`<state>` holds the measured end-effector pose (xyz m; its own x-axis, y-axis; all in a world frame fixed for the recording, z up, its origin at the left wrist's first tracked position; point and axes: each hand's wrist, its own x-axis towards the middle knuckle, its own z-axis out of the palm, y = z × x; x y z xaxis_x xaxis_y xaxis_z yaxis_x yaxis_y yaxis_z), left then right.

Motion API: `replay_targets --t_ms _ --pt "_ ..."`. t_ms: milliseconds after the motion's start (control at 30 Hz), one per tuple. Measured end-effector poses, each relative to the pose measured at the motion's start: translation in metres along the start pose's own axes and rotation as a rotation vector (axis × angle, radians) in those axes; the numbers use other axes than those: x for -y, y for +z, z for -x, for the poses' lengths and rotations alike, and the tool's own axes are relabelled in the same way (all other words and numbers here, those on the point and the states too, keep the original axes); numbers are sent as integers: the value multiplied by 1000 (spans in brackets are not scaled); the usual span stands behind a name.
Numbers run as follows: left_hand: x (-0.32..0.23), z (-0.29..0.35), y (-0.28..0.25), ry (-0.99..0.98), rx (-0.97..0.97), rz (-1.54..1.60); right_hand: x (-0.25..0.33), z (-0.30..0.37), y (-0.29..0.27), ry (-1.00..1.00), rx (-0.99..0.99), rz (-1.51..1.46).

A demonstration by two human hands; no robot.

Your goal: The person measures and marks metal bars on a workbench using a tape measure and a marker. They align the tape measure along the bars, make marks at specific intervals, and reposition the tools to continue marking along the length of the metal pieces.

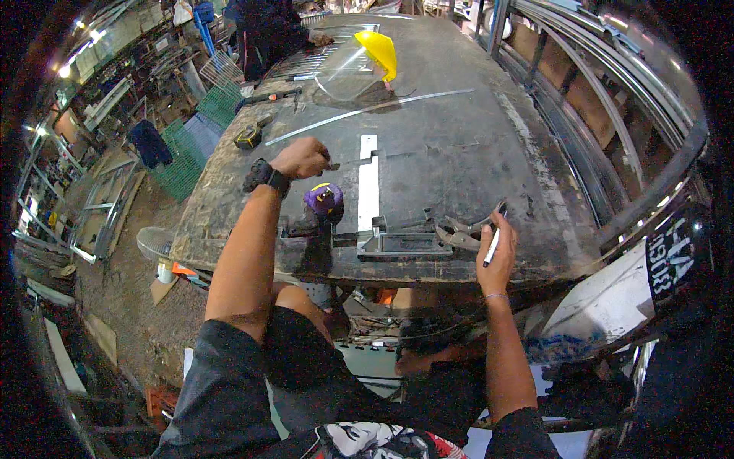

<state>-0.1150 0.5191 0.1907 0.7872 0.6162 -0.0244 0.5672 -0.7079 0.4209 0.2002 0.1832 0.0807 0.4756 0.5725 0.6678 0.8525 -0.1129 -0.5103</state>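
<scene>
My left hand (300,159), with a dark watch at its wrist, is closed above the workbench, pinching a small dark piece (334,166) whose kind I cannot make out. Just to its right lies a flat white strip (368,187), pointing away from me. My right hand (498,252) grips a white marker pen (491,249) by the front edge. Touching or close beside those fingers are locking pliers (456,236), whose jaws reach a small rectangular metal frame (409,244). Between my hands sits a rounded purple-and-yellow object (324,199).
A steel ruler (375,115) lies slantwise across the dark workbench (451,168), near a tape measure (248,137). Farther back is a face shield (376,52) with a yellow top. Another person (264,34) stands at the far left. Long metal bars (612,84) line the right side.
</scene>
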Motion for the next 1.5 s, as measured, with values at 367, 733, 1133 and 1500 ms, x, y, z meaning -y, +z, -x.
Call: replay_targets --t_ms 367,733,1133,1500 --pt "20 27 -2 154 172 158 -14 1 15 80 -24 -93" --pt "27 50 -3 522 147 -115 -9 3 14 -21 -19 -2" --pt "20 32 35 631 234 -167 -9 5 10 -16 -66 2" --pt "20 40 84 71 270 372 -14 7 16 106 -127 -229"
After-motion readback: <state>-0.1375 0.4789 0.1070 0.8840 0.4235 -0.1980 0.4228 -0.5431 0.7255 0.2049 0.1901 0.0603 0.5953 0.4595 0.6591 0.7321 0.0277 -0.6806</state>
